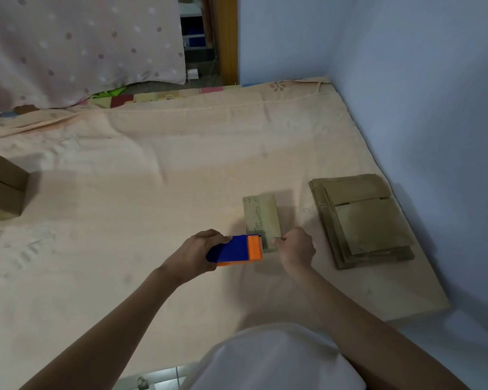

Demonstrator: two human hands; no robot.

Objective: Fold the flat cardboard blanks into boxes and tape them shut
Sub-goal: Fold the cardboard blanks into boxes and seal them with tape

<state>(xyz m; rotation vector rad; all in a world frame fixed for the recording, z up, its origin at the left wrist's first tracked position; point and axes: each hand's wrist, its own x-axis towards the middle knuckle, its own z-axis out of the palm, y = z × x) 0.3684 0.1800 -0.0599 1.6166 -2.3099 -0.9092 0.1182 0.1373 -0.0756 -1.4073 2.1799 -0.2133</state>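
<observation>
A small folded cardboard box stands on the peach bed sheet, with a strip of tape along its top. My left hand grips a blue and orange tape dispenser, whose toothed edge sits against the box's near end. My right hand pinches the box's near right corner with curled fingers. A stack of flat cardboard blanks lies to the right of the box, near the wall.
A finished brown box sits at the left edge of the bed. A blue wall borders the bed on the right and at the back. A dotted pink cloth hangs at the back left.
</observation>
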